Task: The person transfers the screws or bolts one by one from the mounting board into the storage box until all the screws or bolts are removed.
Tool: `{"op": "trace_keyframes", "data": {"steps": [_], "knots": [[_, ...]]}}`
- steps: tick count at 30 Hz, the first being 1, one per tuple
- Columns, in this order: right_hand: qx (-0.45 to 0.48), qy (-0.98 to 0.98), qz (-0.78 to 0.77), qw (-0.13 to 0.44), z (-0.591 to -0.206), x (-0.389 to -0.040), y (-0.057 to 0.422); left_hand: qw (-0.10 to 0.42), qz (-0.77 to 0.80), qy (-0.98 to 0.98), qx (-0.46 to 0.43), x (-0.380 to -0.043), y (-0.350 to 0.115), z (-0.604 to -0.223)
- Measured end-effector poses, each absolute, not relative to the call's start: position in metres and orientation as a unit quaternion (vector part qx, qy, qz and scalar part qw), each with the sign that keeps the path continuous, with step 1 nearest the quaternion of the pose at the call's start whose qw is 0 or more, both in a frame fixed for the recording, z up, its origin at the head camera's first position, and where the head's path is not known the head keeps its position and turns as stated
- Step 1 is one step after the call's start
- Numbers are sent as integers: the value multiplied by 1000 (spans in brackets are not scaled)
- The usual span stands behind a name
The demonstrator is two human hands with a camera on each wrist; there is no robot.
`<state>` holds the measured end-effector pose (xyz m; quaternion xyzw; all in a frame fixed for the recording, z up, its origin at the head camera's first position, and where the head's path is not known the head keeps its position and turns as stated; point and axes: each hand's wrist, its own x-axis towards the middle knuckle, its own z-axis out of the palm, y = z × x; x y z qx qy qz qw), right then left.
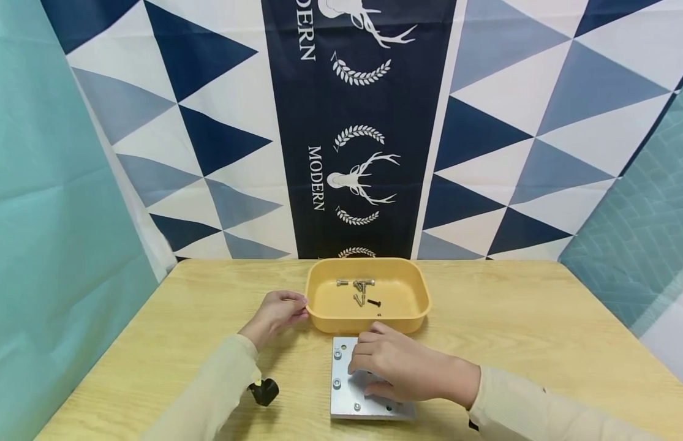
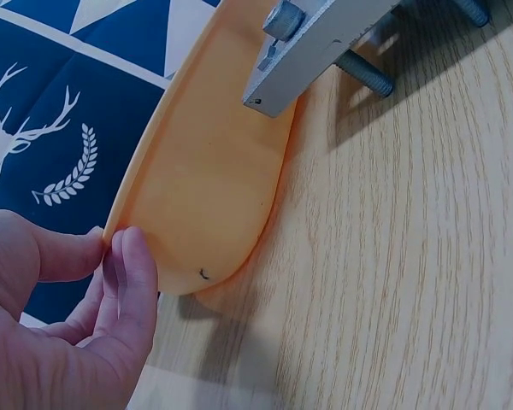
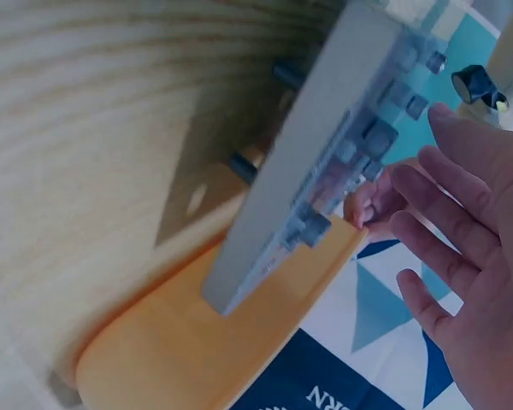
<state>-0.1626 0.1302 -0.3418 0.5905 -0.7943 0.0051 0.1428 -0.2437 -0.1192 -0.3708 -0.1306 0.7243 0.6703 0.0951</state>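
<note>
My left hand pinches the left rim of a yellow plastic tray, thumb on one side and fingers on the other, as the left wrist view also shows. Several small screws lie in the tray, one of them black. In front of it is a silver metal plate, with socket-head bolts along its left side. Bolt shanks stick out beneath the plate in the wrist views. Over the plate's right part hovers my right hand, its fingers loosely bent and holding nothing; it hides that part from above.
A wooden table carries everything. A black camera sits at the left wrist, below the sleeve. Behind the table hangs a patterned cloth with triangles and deer heads; a teal curtain borders the left.
</note>
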Motion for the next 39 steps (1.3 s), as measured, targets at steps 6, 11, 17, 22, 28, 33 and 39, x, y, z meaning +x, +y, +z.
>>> {"op": "trace_keyframes", "data": {"steps": [6,11,17,22,28,33,39], "knots": [[596,-789,4,150,-344,-159,132,95,671,725,-124,-245,-119,-366],[600,-785,-2,155,-345,-156,129,95,671,725,-122,-244,-120,-365],[616,-770,-5,166,-349,-151,124,90,672,724,-128,-242,-122,-367],[629,-759,-29,167,-348,-146,121,90,677,720,-125,-240,-123,-371],[640,-746,-50,176,-349,-142,120,92,672,724,-125,-239,-120,-374],[648,-733,-70,196,-351,-144,122,92,667,728,-128,-241,-117,-371],[660,-720,-80,198,-351,-147,121,90,666,729,-129,-242,-117,-370]]}}
